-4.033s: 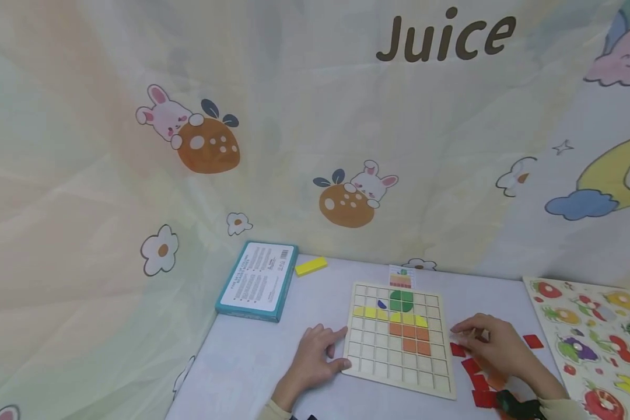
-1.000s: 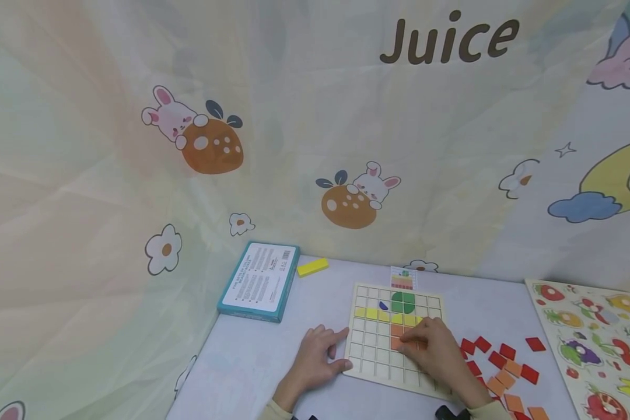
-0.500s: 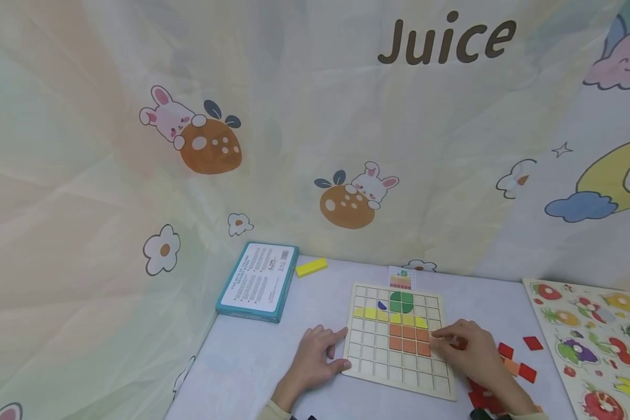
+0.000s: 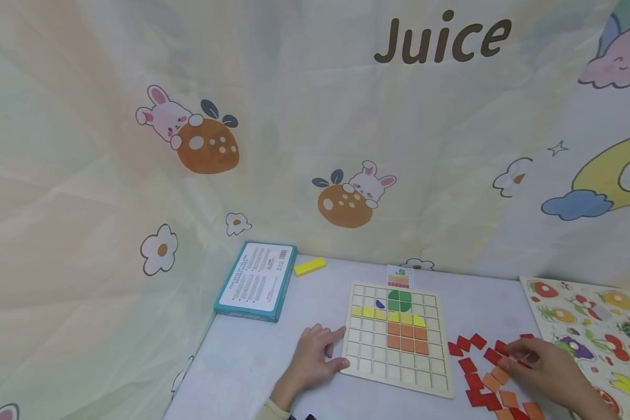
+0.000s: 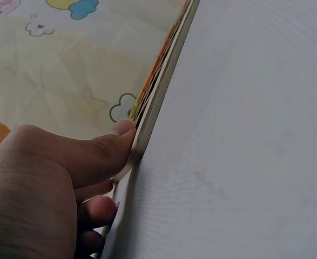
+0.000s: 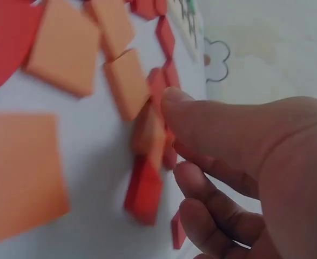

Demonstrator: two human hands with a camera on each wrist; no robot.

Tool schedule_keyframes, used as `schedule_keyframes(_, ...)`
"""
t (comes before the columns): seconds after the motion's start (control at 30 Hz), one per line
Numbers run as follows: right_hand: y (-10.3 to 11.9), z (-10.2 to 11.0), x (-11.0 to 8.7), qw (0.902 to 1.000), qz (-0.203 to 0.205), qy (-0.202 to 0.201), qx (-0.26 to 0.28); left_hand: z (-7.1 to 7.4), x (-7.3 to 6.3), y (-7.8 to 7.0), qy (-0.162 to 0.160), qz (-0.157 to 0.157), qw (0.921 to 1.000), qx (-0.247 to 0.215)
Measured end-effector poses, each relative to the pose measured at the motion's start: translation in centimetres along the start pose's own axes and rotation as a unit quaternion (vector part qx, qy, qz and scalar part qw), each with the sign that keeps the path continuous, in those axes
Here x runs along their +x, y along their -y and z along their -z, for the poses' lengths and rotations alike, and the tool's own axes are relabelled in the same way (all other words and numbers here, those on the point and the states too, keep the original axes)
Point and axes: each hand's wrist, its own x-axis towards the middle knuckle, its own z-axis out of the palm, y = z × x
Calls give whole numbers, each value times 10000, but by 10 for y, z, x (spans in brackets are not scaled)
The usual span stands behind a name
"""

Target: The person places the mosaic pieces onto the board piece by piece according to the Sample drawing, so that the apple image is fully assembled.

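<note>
A square wooden grid board (image 4: 364, 367) lies on the table in the head view, bearing green pieces (image 4: 399, 301), a small blue piece (image 4: 380, 304), a yellow row (image 4: 368, 312) and two rows of orange tiles (image 4: 408, 339). My left hand (image 4: 312, 359) rests thumb and index tip against the board's left edge; the left wrist view shows the thumb (image 5: 101, 154) on that edge. To the right, my right hand (image 4: 548, 370) reaches among loose red tiles (image 4: 468, 366) and orange tiles (image 4: 491, 382). In the right wrist view, thumb and fingers are apart, close to tiles, with nothing visible between them.
A small pattern card (image 4: 400, 276) lies behind the board. At the back left are a teal-edged box (image 4: 254, 280) and a yellow block (image 4: 310, 266). A fruit-picture board (image 4: 551, 300) lies at far right, partly behind my right hand. A printed curtain (image 4: 283, 146) hangs behind.
The lower orange row has gained a tile on its left since the oldest frame. My right hand has left the board and moved right to the loose tiles. The left hand stays put.
</note>
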Motion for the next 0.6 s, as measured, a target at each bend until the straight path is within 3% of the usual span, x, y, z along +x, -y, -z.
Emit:
schedule_keyframes(0.17, -4, -3, 0, 9996, -237, 141, 30, 1, 0, 1, -70, -70, 9999, 54)
schedule_keyframes(0.6, -5, -7, 0, 9997, -42, 245, 77, 0, 1, -1, -137, -204, 9997, 60)
